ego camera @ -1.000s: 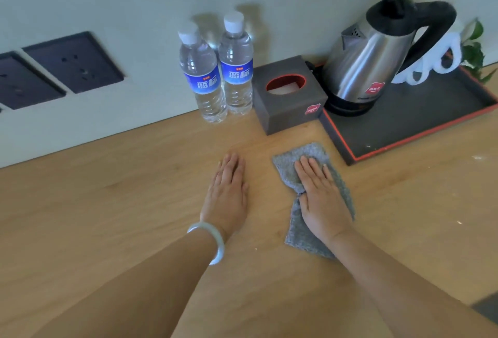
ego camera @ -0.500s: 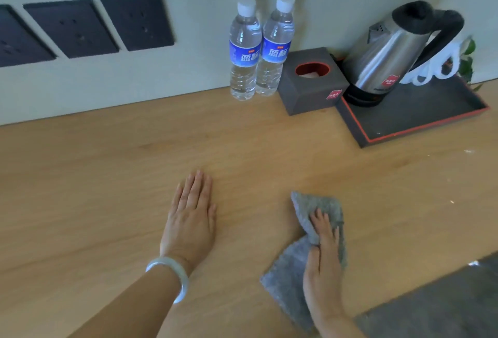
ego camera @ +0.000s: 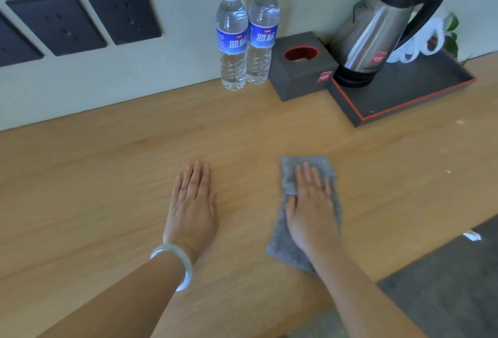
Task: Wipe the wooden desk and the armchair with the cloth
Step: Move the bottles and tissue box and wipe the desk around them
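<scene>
The wooden desk (ego camera: 107, 176) fills most of the head view. A grey cloth (ego camera: 288, 181) lies flat on it, right of centre. My right hand (ego camera: 311, 205) presses on the cloth with straight fingers pointing toward the wall. My left hand (ego camera: 192, 200) rests flat on the bare wood to the left of the cloth, a white bangle on its wrist. No armchair is in view.
Two water bottles (ego camera: 246, 36) stand against the wall, beside a dark tissue box (ego camera: 303, 68). A steel kettle (ego camera: 377, 33) sits on a dark red-edged tray (ego camera: 420, 98) at the back right. Dark wall sockets (ego camera: 89, 19) are at the left. Grey floor (ego camera: 444, 297) shows past the desk's near edge.
My right hand pulled the cloth back toward me, then pushed it forward again toward the wall. My left hand stayed flat on the desk. The camera shifted.
</scene>
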The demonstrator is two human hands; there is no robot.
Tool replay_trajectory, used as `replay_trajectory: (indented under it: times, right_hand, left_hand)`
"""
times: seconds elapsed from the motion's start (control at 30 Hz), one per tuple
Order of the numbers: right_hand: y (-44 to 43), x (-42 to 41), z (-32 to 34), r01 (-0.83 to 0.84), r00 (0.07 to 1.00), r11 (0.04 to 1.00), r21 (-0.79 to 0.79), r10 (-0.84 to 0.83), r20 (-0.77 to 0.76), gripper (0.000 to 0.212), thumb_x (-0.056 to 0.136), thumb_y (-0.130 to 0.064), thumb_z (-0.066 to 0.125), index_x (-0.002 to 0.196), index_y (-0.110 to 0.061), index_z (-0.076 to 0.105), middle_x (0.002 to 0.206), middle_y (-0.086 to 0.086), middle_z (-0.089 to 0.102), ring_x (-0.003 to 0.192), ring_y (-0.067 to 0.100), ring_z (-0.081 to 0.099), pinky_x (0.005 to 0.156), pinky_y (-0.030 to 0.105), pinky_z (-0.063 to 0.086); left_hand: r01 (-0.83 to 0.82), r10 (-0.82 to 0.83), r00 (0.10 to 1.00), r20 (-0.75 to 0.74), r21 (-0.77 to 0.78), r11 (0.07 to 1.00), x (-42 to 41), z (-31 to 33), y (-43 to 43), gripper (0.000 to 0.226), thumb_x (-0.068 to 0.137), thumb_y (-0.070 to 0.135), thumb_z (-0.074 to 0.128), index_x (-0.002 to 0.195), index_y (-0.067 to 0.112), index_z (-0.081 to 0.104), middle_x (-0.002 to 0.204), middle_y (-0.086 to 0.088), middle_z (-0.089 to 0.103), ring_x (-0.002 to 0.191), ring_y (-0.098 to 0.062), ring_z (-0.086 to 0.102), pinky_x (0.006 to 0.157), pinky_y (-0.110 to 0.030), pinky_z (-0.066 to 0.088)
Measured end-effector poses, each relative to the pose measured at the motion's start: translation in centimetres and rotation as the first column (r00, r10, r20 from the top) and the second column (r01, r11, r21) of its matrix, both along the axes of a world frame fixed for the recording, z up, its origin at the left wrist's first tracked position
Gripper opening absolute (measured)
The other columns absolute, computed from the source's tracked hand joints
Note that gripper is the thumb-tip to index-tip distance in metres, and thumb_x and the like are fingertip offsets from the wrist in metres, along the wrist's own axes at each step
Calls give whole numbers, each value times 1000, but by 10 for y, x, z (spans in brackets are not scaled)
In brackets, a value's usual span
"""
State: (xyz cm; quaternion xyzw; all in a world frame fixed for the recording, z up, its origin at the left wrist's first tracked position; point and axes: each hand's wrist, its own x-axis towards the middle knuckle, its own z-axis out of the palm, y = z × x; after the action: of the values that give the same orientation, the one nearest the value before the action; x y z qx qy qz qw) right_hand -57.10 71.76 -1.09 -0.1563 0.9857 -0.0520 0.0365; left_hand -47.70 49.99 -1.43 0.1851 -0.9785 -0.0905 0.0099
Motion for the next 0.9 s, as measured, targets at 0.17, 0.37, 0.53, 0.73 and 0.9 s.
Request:
replay_trajectory:
  times: [0.17, 0.37, 0.53, 0.73, 0.9]
  right_hand:
    - [-23, 22, 2, 318, 948, 947, -47, -319, 0, 62, 100, -35, 18, 153, -4, 12, 161, 14, 8, 149, 26, 5, 120, 49, 7]
    - [-65, 78, -2, -385, 922, 911, -144, 388, -10, 60, 99, -36, 28, 153, -13, 20, 162, 3, 13, 150, 17, 2, 119, 44, 11]
    - [85, 0, -2, 26, 999, 999, 24, -25, -36, 61, 99, -42, 14, 154, -15, 10, 161, 1, 7, 149, 14, 4, 121, 42, 13]
    - [44, 58, -1, 147, 988, 987, -58, -150, -43, 64, 99, -40, 12, 152, -5, 16, 161, 14, 11, 149, 27, 8, 119, 48, 14]
    - [59, 69, -3, -499, 864, 855, -142, 504, -4, 57, 104, -40, 19, 155, -15, 10, 163, -2, 0, 149, 14, -4, 121, 42, 8]
  left_hand:
    - [-19, 19, 1000, 5, -32, 999, -2, -1, 1, 62, 96, 36, 3, 154, 14, 14, 162, -2, 9, 148, -13, -1, 121, -35, -3]
    - [1, -1, 1000, -1, -25, 1000, -2, 2, 0, 63, 96, 37, 0, 154, 15, 11, 162, -2, 6, 149, -14, -1, 122, -35, -1]
    - [-25, 25, 1000, -11, 7, 1000, -3, 3, 0, 62, 97, 38, 12, 153, 13, 22, 161, -4, 16, 149, -17, 10, 122, -39, 8]
    - [-7, 6, 999, -35, -30, 1000, -5, 7, 3, 63, 95, 35, 18, 148, 5, 32, 157, -14, 27, 146, -27, 22, 120, -44, 17]
    - [-6, 5, 999, -41, -35, 999, -5, 5, 7, 61, 96, 31, 22, 145, -3, 35, 153, -22, 30, 144, -37, 25, 119, -47, 16]
